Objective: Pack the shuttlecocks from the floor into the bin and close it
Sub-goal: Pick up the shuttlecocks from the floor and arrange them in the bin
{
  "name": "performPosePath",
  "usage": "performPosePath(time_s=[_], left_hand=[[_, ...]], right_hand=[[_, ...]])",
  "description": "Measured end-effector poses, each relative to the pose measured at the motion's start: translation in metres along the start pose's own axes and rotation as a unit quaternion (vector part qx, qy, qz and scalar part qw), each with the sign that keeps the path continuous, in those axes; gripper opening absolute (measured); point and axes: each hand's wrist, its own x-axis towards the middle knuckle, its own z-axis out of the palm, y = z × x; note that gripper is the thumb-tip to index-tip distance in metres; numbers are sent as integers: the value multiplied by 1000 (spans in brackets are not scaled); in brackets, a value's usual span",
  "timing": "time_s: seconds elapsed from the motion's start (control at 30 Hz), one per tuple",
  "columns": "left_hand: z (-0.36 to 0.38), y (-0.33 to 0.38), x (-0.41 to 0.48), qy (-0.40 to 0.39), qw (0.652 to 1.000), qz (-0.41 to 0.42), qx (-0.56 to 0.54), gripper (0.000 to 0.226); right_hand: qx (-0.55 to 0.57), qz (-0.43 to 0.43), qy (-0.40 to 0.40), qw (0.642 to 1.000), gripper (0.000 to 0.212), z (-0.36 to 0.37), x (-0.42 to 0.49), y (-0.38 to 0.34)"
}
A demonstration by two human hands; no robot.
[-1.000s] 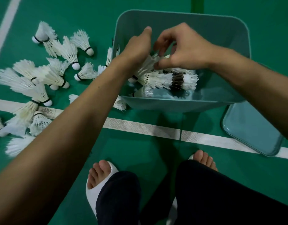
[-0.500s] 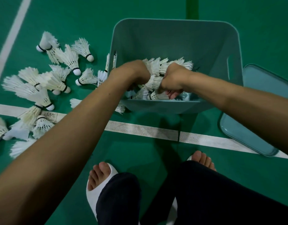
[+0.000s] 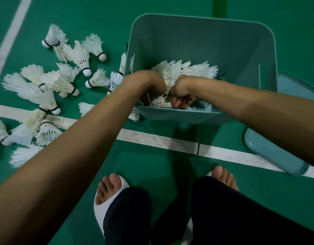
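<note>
We have both hands down in the bin [image 3: 202, 41], wrists bent over its near wall. Our left hand [image 3: 149, 87] is curled narrow among the shuttlecocks in the bin [image 3: 186, 69]; its fingers are hidden behind the wrist and the wall, so we cannot tell whether it grips one. Our right hand [image 3: 182, 96] is also curled, fingertips [image 3: 176, 104] pointing back toward us and touching the white feathers at the near wall; whether it truly holds a shuttlecock is hard to make out. The two hands sit just beside each other, knuckles almost touching. Both forearms reach in from the near corners, the left one crossing over the loose shuttlecocks [image 3: 52, 89] that lie scattered on the green floor [image 3: 152, 165] left of the bin, some cut off at the left edge. The lid [image 3: 274, 152] lies flat on the floor right of the bin, partly covered by our right arm. Our feet in white slippers [image 3: 101, 207] stand near, on our side of the white line [image 3: 158, 140].
</note>
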Motion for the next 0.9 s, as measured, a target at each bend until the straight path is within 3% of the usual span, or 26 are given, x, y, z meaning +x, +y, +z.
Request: performPosePath(time_s=[0.13,0.27,0.33,0.43,0.53,0.67,0.8,0.9], left_hand=[[-8,10,-20,126,988,69,-51,25],[-31,8,-48,272,943,128,-141,31],[-37,-2,-63,339,907,178,-173,34],[-33,-37,-80,405,823,275,-288,34],[-23,-89,-75,474,775,181,-377,29],[-2,-150,-68,472,783,28,-405,20],[28,-194,-70,449,778,-119,-422,11],[54,-215,-67,384,716,-224,-539,18]], right_hand=[[-12,-60,64,996,35,-15,-25,-7],[-89,-44,71,992,40,-27,-49,-13],[-71,-59,107,990,38,-31,-62,-19],[-43,-157,221,962,23,-31,-92,-36],[-18,-299,318,900,22,-12,-120,-63],[-88,-425,315,844,20,32,-133,-106],[-172,-432,248,850,22,68,-116,-130],[-207,-389,205,874,24,87,-99,-140]])
